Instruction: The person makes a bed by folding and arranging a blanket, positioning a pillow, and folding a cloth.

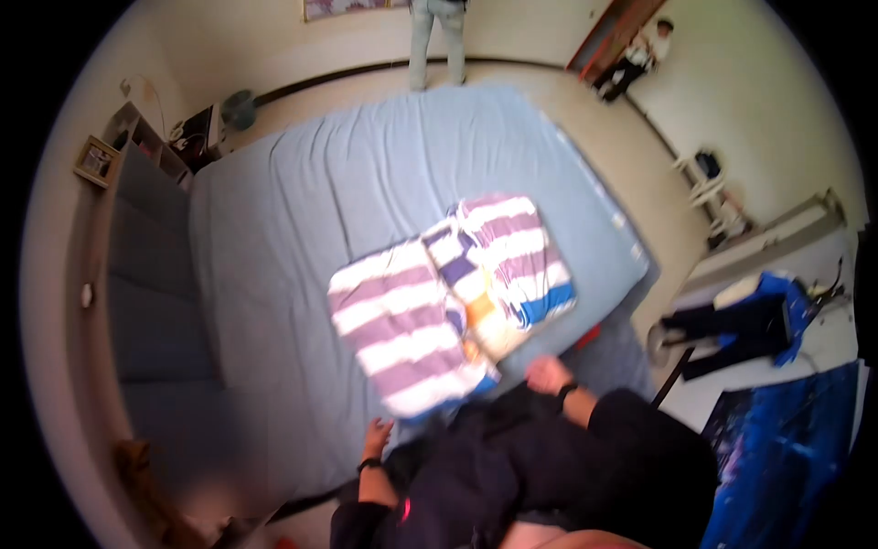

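Note:
A striped blanket (395,316) in purple-grey and white lies partly folded near the front edge of the bed. Its right part (514,242) is turned inward, and a strip with navy, white and yellow patches (471,288) shows between the two sides. My left hand (377,434) hovers by the blanket's near left corner, fingers apart and holding nothing. Near its front right side is my right hand (549,374), slightly blurred, fingers loosely bent, with nothing visible in it. Neither hand appears to grip the cloth.
A blue-grey sheet (283,229) covers the wide bed, with a padded headboard (151,274) at left. One person (437,41) stands beyond the far edge; another (640,59) is at the far right wall. Clothes (768,316) hang at right. A bin (240,110) stands far left.

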Motion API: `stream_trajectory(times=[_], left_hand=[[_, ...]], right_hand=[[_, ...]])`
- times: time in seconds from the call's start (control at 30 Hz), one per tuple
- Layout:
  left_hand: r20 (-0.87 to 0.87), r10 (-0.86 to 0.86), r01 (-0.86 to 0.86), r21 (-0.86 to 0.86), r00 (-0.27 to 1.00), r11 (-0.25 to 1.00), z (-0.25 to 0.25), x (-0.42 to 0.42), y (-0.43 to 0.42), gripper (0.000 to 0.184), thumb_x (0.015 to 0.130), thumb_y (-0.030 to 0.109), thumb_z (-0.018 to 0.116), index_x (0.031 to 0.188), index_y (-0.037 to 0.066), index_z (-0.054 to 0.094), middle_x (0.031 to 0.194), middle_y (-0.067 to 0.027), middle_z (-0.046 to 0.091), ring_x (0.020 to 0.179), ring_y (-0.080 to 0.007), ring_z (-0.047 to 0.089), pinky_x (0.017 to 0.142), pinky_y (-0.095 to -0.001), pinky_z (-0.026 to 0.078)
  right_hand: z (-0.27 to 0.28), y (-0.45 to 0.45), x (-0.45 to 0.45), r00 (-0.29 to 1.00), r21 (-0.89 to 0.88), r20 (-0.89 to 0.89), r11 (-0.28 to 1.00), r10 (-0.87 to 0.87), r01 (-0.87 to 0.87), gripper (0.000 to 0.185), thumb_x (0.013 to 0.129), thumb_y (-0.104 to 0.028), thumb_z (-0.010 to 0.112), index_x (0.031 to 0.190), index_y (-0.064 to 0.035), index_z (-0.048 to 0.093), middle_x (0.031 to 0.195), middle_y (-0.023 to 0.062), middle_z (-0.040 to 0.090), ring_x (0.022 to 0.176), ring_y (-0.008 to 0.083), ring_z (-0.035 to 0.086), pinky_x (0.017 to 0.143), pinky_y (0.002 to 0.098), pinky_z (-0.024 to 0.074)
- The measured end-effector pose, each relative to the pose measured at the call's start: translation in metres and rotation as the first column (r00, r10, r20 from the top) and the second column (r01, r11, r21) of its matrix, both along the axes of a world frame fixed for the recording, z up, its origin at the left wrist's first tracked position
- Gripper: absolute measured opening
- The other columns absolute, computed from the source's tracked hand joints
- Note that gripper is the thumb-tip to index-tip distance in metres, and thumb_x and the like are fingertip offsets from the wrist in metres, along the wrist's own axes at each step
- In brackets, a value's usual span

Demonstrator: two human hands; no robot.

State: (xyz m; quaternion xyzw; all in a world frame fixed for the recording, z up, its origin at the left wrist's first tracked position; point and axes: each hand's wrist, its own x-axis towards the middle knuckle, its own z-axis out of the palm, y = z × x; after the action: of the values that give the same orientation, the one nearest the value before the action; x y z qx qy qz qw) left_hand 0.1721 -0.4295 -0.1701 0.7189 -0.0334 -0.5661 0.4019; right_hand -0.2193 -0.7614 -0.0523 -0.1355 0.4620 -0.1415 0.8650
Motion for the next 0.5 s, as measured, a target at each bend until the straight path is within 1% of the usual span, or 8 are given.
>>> stream_trajectory(times=[0.07, 0.13, 0.2, 0.33, 0.4, 0.43, 0.47, 0.5], left_hand=[[-0.041, 0.007, -0.008, -0.032, 0.999, 0.999, -0.005, -0.018, -0.041, 0.074, 0.069, 0.037, 0.07, 0.122, -0.003, 0.036, 0.091, -0.0148, 0.057, 0.071, -0.0165, 0.054, 0.053, -0.028, 0.044], [0.137, -0.115, 0.115, 0.004, 0.984, 0.993, -0.067, -0.033, -0.067, 0.086, 0.063, 0.042, 0.073, 0.116, -0.012, 0.033, 0.111, -0.0263, 0.047, 0.085, -0.0362, 0.055, 0.073, -0.0398, 0.046], [0.492, -0.195, 0.067, 0.266, 0.848, 0.962, -0.03, -0.054, -0.094, 0.088, 0.06, 0.042, 0.073, 0.115, -0.013, 0.032, 0.114, -0.029, 0.041, 0.096, -0.0441, 0.049, 0.083, -0.0442, 0.042], [0.436, -0.132, -0.033, 0.349, 0.89, 0.936, -0.001, -0.057, -0.101, 0.086, 0.061, 0.039, 0.073, 0.117, -0.011, 0.03, 0.114, -0.0285, 0.039, 0.099, -0.0452, 0.045, 0.087, -0.0439, 0.04], [0.448, -0.105, 0.063, 0.109, 0.888, 0.992, -0.029, -0.047, -0.073, 0.078, 0.063, 0.036, 0.071, 0.116, -0.008, 0.035, 0.113, -0.028, 0.041, 0.099, -0.0415, 0.047, 0.087, -0.0441, 0.039], [0.361, -0.061, 0.072, -0.018, 0.931, 0.997, -0.04, -0.037, -0.056, 0.058, 0.071, 0.031, 0.065, 0.11, -0.006, 0.043, 0.103, -0.0236, 0.051, 0.092, -0.0323, 0.053, 0.078, -0.0409, 0.045], [0.361, -0.063, 0.063, 0.011, 0.931, 0.998, -0.051, -0.032, -0.041, 0.058, 0.071, 0.031, 0.065, 0.11, -0.006, 0.043, 0.103, -0.0236, 0.051, 0.092, -0.0323, 0.053, 0.078, -0.0409, 0.045], [0.095, 0.041, -0.041, -0.001, 0.995, 0.999, -0.049, -0.025, -0.025, 0.048, 0.075, 0.028, 0.06, 0.107, -0.005, 0.047, 0.096, -0.0203, 0.054, 0.086, -0.0275, 0.055, 0.072, -0.0371, 0.047]], right_hand=[[0.005, 0.014, 0.025, 0.785, 0.05, -0.611, 0.995, 0.102, -0.09, 0.041, 0.079, -0.038, 0.057, 0.107, -0.0088, 0.05, 0.107, 0.0081, 0.053, 0.091, 0.0237, 0.056, 0.074, 0.0385, 0.049], [0.032, 0.014, 0.054, 0.72, 0.029, -0.538, 0.863, 0.439, -0.505, 0.074, 0.076, -0.046, 0.06, 0.13, -0.0067, 0.029, 0.135, 0.0124, 0.028, 0.119, 0.0269, 0.037, 0.091, 0.0409, 0.0384], [0.028, 0.01, 0.079, 0.627, 0.046, -0.561, 0.777, 0.54, -0.628, 0.074, 0.075, -0.047, 0.061, 0.129, -0.0078, 0.028, 0.131, 0.011, 0.032, 0.117, 0.0262, 0.038, 0.09, 0.0406, 0.039], [0.016, -0.009, 0.131, 0.323, 0.163, -0.627, 0.524, 0.709, -0.836, 0.088, 0.072, -0.05, 0.063, 0.134, -0.0078, 0.017, 0.132, 0.012, 0.031, 0.12, 0.0287, 0.032, 0.094, 0.0449, 0.0339], [0.004, -0.009, 0.155, 0.322, 0.129, -0.685, 0.544, 0.653, -0.829, 0.097, 0.066, -0.053, 0.067, 0.134, -0.0042, 0.017, 0.132, 0.0144, 0.03, 0.121, 0.0292, 0.031, 0.094, 0.0437, 0.0341], [-0.006, -0.003, 0.167, 0.325, 0.095, -0.735, 0.564, 0.595, -0.82, 0.105, 0.061, -0.056, 0.07, 0.134, -0.0005, 0.018, 0.133, 0.0168, 0.029, 0.122, 0.0296, 0.031, 0.094, 0.0425, 0.0342], [-0.018, 0.0, 0.183, 0.516, -0.265, -0.66, 0.474, 0.545, -0.839, 0.106, 0.057, -0.055, 0.073, 0.131, 0.0004, 0.022, 0.13, 0.0169, 0.034, 0.119, 0.0274, 0.034, 0.092, 0.0394, 0.0357], [-0.046, 0.005, 0.192, 0.677, -0.587, -0.509, 0.361, 0.532, -0.725, 0.106, 0.053, -0.054, 0.076, 0.129, 0.0014, 0.027, 0.126, 0.017, 0.038, 0.116, 0.0251, 0.038, 0.091, 0.0364, 0.0372]])
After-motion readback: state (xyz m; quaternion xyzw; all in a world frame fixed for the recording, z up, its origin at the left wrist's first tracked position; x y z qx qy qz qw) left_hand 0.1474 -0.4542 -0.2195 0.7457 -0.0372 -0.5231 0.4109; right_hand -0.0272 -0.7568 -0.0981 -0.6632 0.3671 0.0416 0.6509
